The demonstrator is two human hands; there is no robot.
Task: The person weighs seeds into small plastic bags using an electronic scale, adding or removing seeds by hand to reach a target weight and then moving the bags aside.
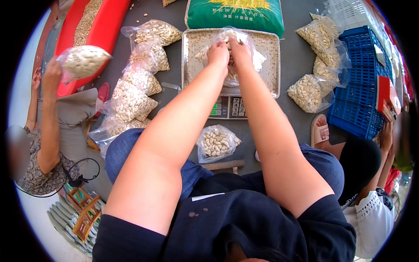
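Observation:
A clear plastic bag of pale seeds (257,59), which look like pumpkin seeds, rests on the speckled pan of a weighing scale (192,65). My left hand (218,53) and my right hand (239,52) meet side by side at the top of this bag. Both have their fingers closed on its plastic, though the fingertips are partly hidden. The scale's display and keypad (228,108) face me below the pan. Nearer to me, a smaller bag of seeds (217,143) lies on the floor.
Filled seed bags (135,94) line the left, others (321,65) the right. A green sack (235,19) stands beyond the scale. A red trough (74,65) holds loose seeds; beside it a co-worker's hand (53,72) lifts a bag. Blue crates (360,87) and another person are right.

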